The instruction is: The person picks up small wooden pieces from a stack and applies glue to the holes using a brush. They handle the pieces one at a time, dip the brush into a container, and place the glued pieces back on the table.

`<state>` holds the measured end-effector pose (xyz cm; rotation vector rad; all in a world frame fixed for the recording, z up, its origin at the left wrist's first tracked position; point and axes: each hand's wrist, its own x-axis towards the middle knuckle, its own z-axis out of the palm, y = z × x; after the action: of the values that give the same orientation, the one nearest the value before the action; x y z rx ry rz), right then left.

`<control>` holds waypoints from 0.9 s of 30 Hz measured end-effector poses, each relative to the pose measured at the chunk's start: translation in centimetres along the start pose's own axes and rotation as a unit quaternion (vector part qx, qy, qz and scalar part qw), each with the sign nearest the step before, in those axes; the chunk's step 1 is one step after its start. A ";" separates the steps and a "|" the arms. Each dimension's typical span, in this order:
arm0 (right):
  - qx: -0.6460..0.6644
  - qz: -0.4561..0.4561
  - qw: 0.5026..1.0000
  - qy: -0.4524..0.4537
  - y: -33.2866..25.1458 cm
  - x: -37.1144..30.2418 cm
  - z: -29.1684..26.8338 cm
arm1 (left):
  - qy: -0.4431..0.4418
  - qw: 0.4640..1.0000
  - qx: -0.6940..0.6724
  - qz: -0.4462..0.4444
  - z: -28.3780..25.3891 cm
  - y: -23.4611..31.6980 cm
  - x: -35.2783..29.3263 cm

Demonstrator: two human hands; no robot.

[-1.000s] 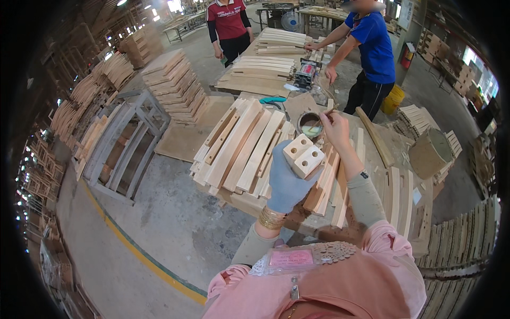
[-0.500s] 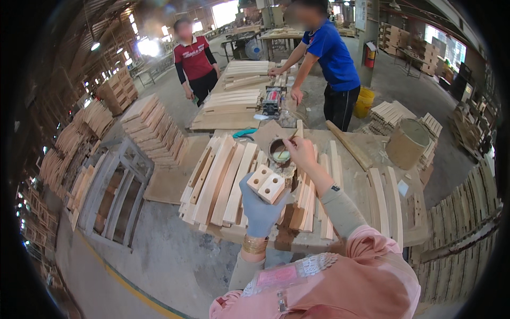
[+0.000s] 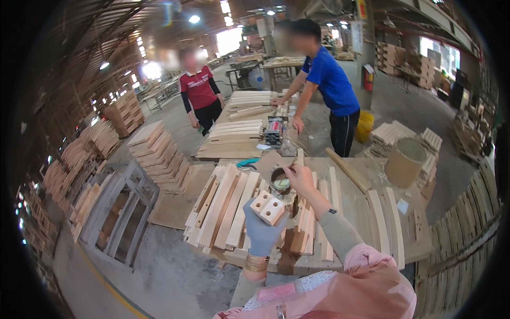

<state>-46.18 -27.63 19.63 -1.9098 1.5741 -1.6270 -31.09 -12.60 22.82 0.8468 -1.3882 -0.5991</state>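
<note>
My left hand (image 3: 261,234), in a grey glove, is closed around two pale wooden pieces (image 3: 267,207) held side by side. Round holes show in their upturned end faces. Just beyond them, a small dark pot (image 3: 280,179) with something pale inside stands on the bench. My bare right hand (image 3: 301,181) is pinched at the pot's right rim on what looks like a thin stick dipping into it; the fingers hide most of it. Long wooden strips (image 3: 226,204) lie to the left of my left hand, and more strips (image 3: 305,228) lie under my right forearm.
Curved wooden slats (image 3: 392,226) and a brown drum (image 3: 405,162) are on the right. A grey frame (image 3: 118,212) and a tall stack of wood (image 3: 162,157) stand left. Across the bench are a person in blue (image 3: 334,82) and a person in red (image 3: 199,87).
The whole view has tilted upward, so the bench sits lower in the picture. Both hands keep about the same places, the left on the wooden pieces, the right at the pot.
</note>
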 end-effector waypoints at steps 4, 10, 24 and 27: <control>-0.003 -0.015 1.000 0.004 0.4 0.0 0.1 | 0.027 0.999 0.026 0.039 0.2 0.0 0.0; -0.015 -0.034 0.999 0.003 0.5 0.5 0.4 | 0.009 0.998 0.053 0.030 -0.2 -0.6 0.2; -0.009 -0.013 1.000 0.007 0.7 0.3 0.9 | 0.008 0.997 0.066 0.039 -0.5 -1.2 0.3; -0.032 -0.019 0.999 0.015 1.2 0.2 0.5 | 0.011 0.998 0.047 0.032 -0.2 -0.4 0.4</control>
<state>-46.55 -28.55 18.76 -1.9688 1.6300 -1.6460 -30.77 -13.09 22.74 0.8776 -1.4270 -0.4762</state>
